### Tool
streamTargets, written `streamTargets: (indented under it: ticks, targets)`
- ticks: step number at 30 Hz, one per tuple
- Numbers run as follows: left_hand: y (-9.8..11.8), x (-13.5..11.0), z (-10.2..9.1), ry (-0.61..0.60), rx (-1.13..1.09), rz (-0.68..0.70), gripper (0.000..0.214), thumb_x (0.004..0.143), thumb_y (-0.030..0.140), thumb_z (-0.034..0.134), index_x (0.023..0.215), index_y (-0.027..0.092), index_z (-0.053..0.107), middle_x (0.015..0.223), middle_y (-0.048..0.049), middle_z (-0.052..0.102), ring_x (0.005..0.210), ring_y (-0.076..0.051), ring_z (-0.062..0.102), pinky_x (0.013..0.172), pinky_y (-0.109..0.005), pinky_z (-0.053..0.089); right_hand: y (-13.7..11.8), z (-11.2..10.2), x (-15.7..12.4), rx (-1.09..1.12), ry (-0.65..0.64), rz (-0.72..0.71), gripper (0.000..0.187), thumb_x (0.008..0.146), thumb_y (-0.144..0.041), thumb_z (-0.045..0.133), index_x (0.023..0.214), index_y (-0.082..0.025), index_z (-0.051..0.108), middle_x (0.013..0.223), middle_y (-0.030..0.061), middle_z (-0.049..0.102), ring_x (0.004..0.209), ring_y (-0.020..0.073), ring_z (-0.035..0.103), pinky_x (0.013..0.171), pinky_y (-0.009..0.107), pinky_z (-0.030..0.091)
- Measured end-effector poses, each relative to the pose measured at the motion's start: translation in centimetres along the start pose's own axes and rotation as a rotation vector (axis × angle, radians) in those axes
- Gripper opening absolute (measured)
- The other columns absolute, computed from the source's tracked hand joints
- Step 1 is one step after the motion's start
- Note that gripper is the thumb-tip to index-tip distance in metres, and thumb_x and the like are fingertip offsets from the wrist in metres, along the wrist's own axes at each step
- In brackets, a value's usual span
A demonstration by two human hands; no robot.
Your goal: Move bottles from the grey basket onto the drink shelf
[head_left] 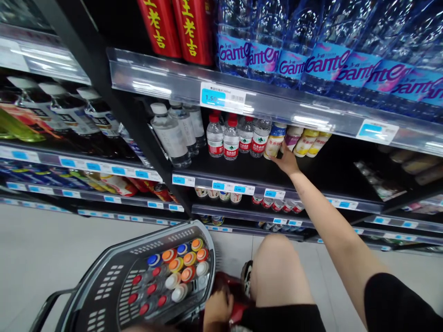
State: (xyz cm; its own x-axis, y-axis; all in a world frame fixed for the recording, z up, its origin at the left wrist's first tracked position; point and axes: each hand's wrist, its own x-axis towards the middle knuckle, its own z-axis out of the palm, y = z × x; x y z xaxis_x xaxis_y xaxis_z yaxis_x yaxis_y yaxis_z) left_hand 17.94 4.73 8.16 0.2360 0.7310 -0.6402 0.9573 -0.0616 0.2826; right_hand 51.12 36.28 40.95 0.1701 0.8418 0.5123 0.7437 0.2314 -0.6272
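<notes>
On the middle shelf, my right hand (288, 160) is closed around a small bottle with a blue cap and a cream label (274, 142). Beside it on the left stand several small water bottles with red caps (231, 138). To its right are yellow-labelled bottles (306, 142) and one with a purple label (292, 138). Low down, my left hand (218, 306) has its fingers curled next to the basket, by a glossy red thing (238, 311); what it grips is hidden.
A grey shopping basket (114, 251) on the floor holds several bottles with orange, white, blue and red caps. Above my right hand runs a shelf edge with a price tag (222, 97), bearing large blue bottles (325, 60) and red cans (190, 34). My knee (277, 263) is close to the lower shelves.
</notes>
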Motion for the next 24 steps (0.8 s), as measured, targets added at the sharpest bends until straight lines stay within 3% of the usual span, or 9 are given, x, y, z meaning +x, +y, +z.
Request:
streamTargets:
  ticks: [2, 5, 7, 9, 12, 14, 16, 20, 24]
  targets:
    - [0.5, -0.5, -0.5, 0.036, -0.017, 0.002, 0.04, 0.099, 0.028, 0.035, 0.121, 0.014, 0.064, 0.117, -0.0151, 0.071, 0.109, -0.026, 0.068, 0.091, -0.034, 0.049, -3.1, -0.1, -5.5, -0.045, 0.082, -0.06, 0.067, 0.085, -0.041, 0.069, 0.145, -0.018, 0.051, 0.144, 0.0163, 0.054, 0.14, 0.0341, 0.045, 0.12, 0.056, 0.033]
    - [1.2, -1.2, -0.8, 0.098, -0.063, 0.009, 0.038, 0.099, 0.03, 0.037, 0.116, 0.012, 0.065, 0.115, -0.0151, 0.071, 0.107, -0.027, 0.068, 0.088, -0.034, 0.048, -6.9, 2.5, -18.0, 0.019, 0.043, -0.016, 0.061, 0.094, -0.038, 0.055, 0.153, -0.023, 0.043, 0.151, 0.0136, 0.048, 0.145, 0.0318, 0.039, 0.122, 0.056, 0.03]
    - [1.5, -1.4, -0.6, 0.107, -0.084, 0.012, 0.036, 0.098, 0.03, 0.039, 0.115, 0.011, 0.066, 0.112, -0.0159, 0.072, 0.104, -0.028, 0.069, 0.085, -0.034, 0.048, -7.8, 5.4, -27.7, 0.054, -0.105, 0.085, 0.059, 0.096, -0.039, 0.05, 0.153, -0.023, 0.043, 0.152, 0.0125, 0.048, 0.144, 0.029, 0.041, 0.122, 0.052, 0.033]
    - [1.5, -1.4, -0.2, 0.119, -0.099, 0.012, 0.036, 0.099, 0.031, 0.039, 0.114, 0.011, 0.065, 0.111, -0.0163, 0.072, 0.104, -0.028, 0.068, 0.084, -0.035, 0.047, -7.1, 8.1, -36.8, 0.015, -0.323, 0.305, 0.059, 0.097, -0.038, 0.045, 0.153, -0.016, 0.042, 0.151, 0.0159, 0.049, 0.142, 0.0283, 0.045, 0.12, 0.049, 0.036]
    - [1.3, -1.6, 0.4, 0.138, -0.102, 0.008, 0.035, 0.099, 0.031, 0.039, 0.112, 0.011, 0.065, 0.111, -0.0164, 0.071, 0.105, -0.027, 0.067, 0.085, -0.034, 0.046, -4.4, 10.4, -46.3, -0.234, -0.748, 0.678, 0.052, 0.098, -0.03, 0.039, 0.145, -0.012, 0.053, 0.147, 0.0189, 0.054, 0.134, 0.0294, 0.055, 0.111, 0.043, 0.045]
    - [1.2, -1.7, 0.6, 0.16, -0.095, -0.003, 0.034, 0.099, 0.028, 0.038, 0.112, 0.011, 0.064, 0.111, -0.0163, 0.071, 0.105, -0.026, 0.067, 0.084, -0.033, 0.045, -2.8, 10.8, -49.4, -0.35, -1.018, 0.742, 0.05, 0.103, -0.035, 0.032, 0.129, -0.012, 0.068, 0.128, 0.0196, 0.067, 0.121, 0.0313, 0.065, 0.103, 0.043, 0.049]
    - [1.3, -1.8, 0.7, 0.172, -0.083, -0.01, 0.034, 0.099, 0.027, 0.037, 0.111, 0.011, 0.064, 0.11, -0.0156, 0.071, 0.103, -0.026, 0.067, 0.084, -0.033, 0.045, -2.0, 11.0, -50.5, -0.389, -1.116, 0.731, 0.057, 0.106, -0.037, 0.027, 0.116, -0.009, 0.075, 0.115, 0.0211, 0.072, 0.113, 0.0322, 0.069, 0.099, 0.043, 0.05]
    - [1.4, -1.7, 0.4, 0.141, -0.033, -0.032, 0.034, 0.099, 0.027, 0.037, 0.112, 0.012, 0.064, 0.111, -0.0148, 0.071, 0.102, -0.026, 0.068, 0.082, -0.033, 0.045, -2.2, 12.1, -50.6, -0.488, -1.1, 0.619, 0.059, 0.107, -0.033, 0.023, 0.11, -0.011, 0.078, 0.108, 0.0183, 0.075, 0.105, 0.0293, 0.072, 0.089, 0.037, 0.054]
    - [1.6, -1.5, -0.1, 0.107, -0.007, -0.057, 0.033, 0.099, 0.027, 0.037, 0.112, 0.012, 0.064, 0.112, -0.0136, 0.07, 0.103, -0.026, 0.068, 0.083, -0.033, 0.046, -2.5, 13.3, -50.9, -0.565, -1.055, 0.63, 0.056, 0.105, -0.034, 0.028, 0.106, -0.012, 0.079, 0.105, 0.0179, 0.075, 0.1, 0.0294, 0.073, 0.085, 0.035, 0.055]
